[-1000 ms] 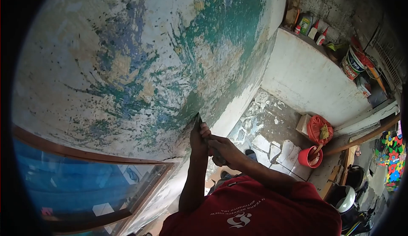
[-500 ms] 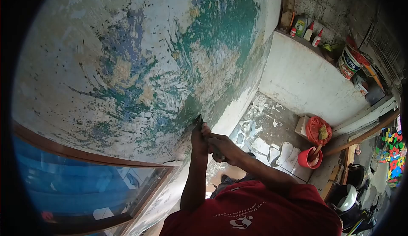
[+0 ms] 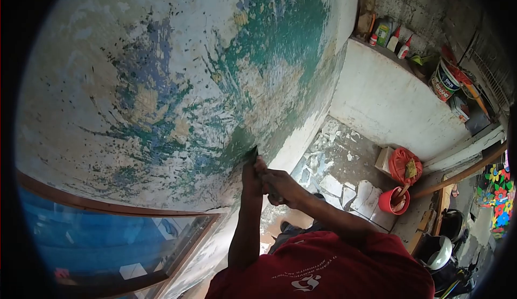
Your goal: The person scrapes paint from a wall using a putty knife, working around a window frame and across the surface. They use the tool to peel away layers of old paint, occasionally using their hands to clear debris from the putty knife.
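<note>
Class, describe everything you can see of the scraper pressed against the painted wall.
Only the scraper's dark, flat blade tip shows; it looks like metal, though that is hard to confirm. It points up and is pressed against the wall where green and blue paint has flaked. The left hand wraps the shaft just below the tip, and the right hand closes over the hidden handle.

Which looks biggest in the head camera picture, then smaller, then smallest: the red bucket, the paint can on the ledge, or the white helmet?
1. White helmet, though it is nearer the camera.
2. Red bucket and paint can: too alike to rank.
</note>
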`<state>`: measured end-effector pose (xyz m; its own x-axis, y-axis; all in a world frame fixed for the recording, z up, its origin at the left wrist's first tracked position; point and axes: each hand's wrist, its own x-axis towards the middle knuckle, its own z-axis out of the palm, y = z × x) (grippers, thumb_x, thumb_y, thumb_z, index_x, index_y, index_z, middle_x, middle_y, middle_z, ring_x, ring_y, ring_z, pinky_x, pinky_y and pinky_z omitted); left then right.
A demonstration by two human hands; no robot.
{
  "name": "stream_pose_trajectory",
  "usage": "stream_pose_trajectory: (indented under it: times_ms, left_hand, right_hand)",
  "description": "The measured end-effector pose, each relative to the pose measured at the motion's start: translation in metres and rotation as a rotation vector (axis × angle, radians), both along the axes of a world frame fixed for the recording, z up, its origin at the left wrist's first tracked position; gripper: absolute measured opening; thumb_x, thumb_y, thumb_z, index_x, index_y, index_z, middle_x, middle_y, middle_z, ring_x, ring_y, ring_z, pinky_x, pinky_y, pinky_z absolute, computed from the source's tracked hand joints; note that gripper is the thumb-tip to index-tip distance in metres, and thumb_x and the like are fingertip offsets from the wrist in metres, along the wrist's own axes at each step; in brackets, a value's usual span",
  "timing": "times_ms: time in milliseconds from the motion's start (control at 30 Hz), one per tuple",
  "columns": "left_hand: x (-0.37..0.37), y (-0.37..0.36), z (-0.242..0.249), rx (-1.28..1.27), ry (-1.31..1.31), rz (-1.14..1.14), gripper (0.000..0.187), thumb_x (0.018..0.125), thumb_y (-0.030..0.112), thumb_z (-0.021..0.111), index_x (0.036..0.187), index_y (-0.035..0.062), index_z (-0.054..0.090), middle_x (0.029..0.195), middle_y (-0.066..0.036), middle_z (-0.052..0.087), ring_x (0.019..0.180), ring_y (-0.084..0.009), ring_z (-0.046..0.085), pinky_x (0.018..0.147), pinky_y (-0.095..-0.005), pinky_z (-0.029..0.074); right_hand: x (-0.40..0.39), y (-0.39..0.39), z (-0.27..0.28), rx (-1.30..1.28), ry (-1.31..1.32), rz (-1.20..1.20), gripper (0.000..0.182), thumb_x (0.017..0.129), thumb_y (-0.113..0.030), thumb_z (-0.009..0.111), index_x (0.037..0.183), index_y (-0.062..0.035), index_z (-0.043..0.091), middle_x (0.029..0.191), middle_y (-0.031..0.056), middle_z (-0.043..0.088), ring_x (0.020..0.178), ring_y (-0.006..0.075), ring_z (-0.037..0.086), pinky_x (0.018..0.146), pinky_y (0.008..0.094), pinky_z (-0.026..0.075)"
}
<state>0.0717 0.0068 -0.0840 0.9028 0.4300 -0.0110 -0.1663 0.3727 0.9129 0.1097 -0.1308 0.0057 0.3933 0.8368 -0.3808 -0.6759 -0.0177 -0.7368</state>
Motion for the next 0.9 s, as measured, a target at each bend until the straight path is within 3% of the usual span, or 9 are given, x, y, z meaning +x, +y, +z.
stream_pose_trajectory:
  times_ms: [67,167,300,400,433,633,700,800,900]
  left_hand:
    - [0.004,-0.017,0.023,-0.263,0.045,0.143,0.007,0.092,0.005,0.038,0.088,0.0046,0.045,0.069,0.004,0.039,0.052,-0.0026,0.033,0.049,-0.0174,0.033]
    - [-0.003,-0.002,0.036,-0.983,-0.105,0.112,0.01,0.094,0.009,0.037,0.087,0.004,0.042,0.067,0.003,0.04,0.05,-0.0035,0.035,0.047,-0.0175,0.033]
    - [-0.01,0.0,0.04,-0.89,0.013,0.026,0.02,0.097,0.02,0.041,0.084,0.0057,0.045,0.062,0.002,0.037,0.05,-0.005,0.035,0.044,-0.0185,0.031]
    - [-0.002,0.004,0.038,-1.123,0.079,0.149,0.02,0.095,0.02,0.043,0.082,0.005,0.046,0.061,0.002,0.038,0.049,-0.0056,0.035,0.045,-0.0192,0.03]
    - [-0.007,0.009,0.034,-1.169,-0.009,-0.038,0.019,0.095,0.018,0.044,0.083,0.0034,0.045,0.063,0.001,0.042,0.05,-0.0061,0.037,0.046,-0.0201,0.032]
    - [0.002,0.031,0.003,-1.115,-0.087,-0.211,0.009,0.091,0.01,0.043,0.086,0.0044,0.046,0.069,0.003,0.04,0.06,-0.0046,0.039,0.056,-0.0172,0.035]
    - [-0.007,0.026,0.003,-1.031,-0.138,-0.188,0.007,0.09,0.008,0.042,0.086,0.0057,0.046,0.071,0.003,0.039,0.062,-0.0036,0.039,0.058,-0.0166,0.035]
    - [0.005,0.018,-0.002,-0.739,0.009,0.022,0.017,0.096,0.02,0.044,0.087,0.0048,0.046,0.067,0.0,0.041,0.051,-0.0058,0.037,0.045,-0.0179,0.034]
    - [0.006,-0.001,0.022,-0.754,0.055,0.128,0.016,0.096,0.02,0.045,0.087,0.0067,0.046,0.065,0.002,0.04,0.051,-0.0049,0.036,0.043,-0.0175,0.032]
  right_hand:
    - [-0.002,-0.014,0.006,0.001,-0.009,0.019,0.023,0.093,-0.023,0.044,0.094,-0.0014,0.051,0.062,0.0035,0.049,0.035,0.0092,0.039,0.032,0.0231,0.033]
    - [-0.005,-0.013,0.03,-0.016,-0.058,0.12,0.022,0.094,-0.022,0.042,0.098,-0.002,0.051,0.065,0.0041,0.049,0.036,0.0097,0.042,0.031,0.0236,0.033]
    - [-0.014,-0.007,0.02,-0.024,-0.052,0.044,0.019,0.093,-0.02,0.042,0.097,-0.0029,0.051,0.067,0.0056,0.051,0.037,0.0104,0.043,0.032,0.024,0.033]
    - [-0.018,-0.01,0.034,0.05,0.124,-0.031,0.021,0.093,-0.018,0.041,0.091,0.0018,0.05,0.066,0.0069,0.05,0.04,0.0123,0.046,0.033,0.026,0.037]
    - [-0.018,-0.005,0.032,0.041,0.133,-0.022,0.017,0.092,-0.018,0.043,0.094,-0.0028,0.05,0.067,0.0061,0.05,0.039,0.0115,0.041,0.035,0.024,0.031]
    - [-0.011,0.001,0.022,0.056,0.064,-0.032,0.018,0.091,-0.02,0.044,0.093,-0.0025,0.05,0.065,0.0057,0.049,0.04,0.0131,0.042,0.035,0.0258,0.033]
    - [-0.014,-0.007,0.034,0.031,0.056,0.016,0.018,0.091,-0.02,0.045,0.091,-0.0021,0.05,0.065,0.0056,0.049,0.039,0.0137,0.043,0.035,0.0262,0.034]
    - [-0.002,0.006,0.009,-0.021,0.053,-0.001,0.02,0.091,-0.021,0.046,0.094,-0.0018,0.051,0.065,0.005,0.049,0.039,0.0123,0.044,0.034,0.0244,0.034]
    - [0.0,-0.012,0.02,-0.011,-0.019,0.043,0.021,0.092,-0.022,0.045,0.093,-0.0021,0.052,0.065,0.0045,0.05,0.041,0.0105,0.044,0.035,0.0227,0.034]
